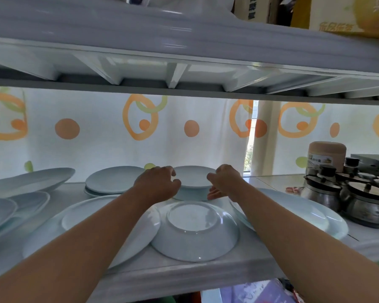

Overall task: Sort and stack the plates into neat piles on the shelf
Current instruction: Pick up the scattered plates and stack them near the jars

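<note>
Pale blue plates lie scattered on the white shelf [206, 267]. At the back middle sits a small deep plate [193, 177] on a short stack. My left hand [157, 184] grips its left rim and my right hand [224, 182] grips its right side, fingers curled under. Just in front lies an upside-down deep plate [195, 232], leaning on a large flat plate [92, 226] under my left forearm. A round plate stack [112, 180] stands back left. Another large plate [293, 211] lies under my right forearm.
Oval plates [26, 180] and a pile of plates [7, 215] crowd the left end. Steel lidded pots [346, 197] and a beige canister [326, 156] stand at the right. An upper shelf [184, 62] hangs low overhead. A patterned curtain [96, 138] hangs behind.
</note>
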